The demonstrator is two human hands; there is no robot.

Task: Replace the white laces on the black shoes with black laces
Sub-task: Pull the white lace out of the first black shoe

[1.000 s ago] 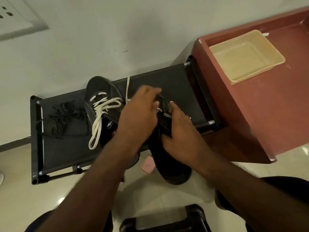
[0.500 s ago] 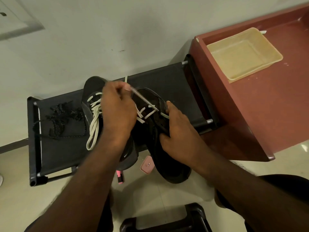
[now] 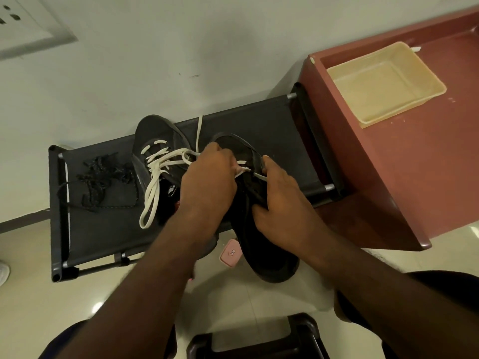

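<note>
The light is dim and warm. Small glare spots sit on the glossy floor (image 3: 97, 307). The black shoe (image 3: 269, 257) sinks into shadow, showing little detail. My left hand (image 3: 207, 182) looks slightly soft. Straight edges bow toward the corners.

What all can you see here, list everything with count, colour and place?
shoe rack: one, dark grey, against the wall
black shoes: two, black, side by side on the rack
white laces: apparently two, white, threaded in the shoes
black laces: tangled pile, black, rack's left end
desk: one, reddish-brown, right of rack
tray: one, beige, on the desk
pink case: one, pink, floor under the shoes
socket plate: one, white, wall upper left
stool: one, black, bottom edge
left hand: one, pinches a white lace on the right-side shoe
right hand: one, grips that shoe
</note>
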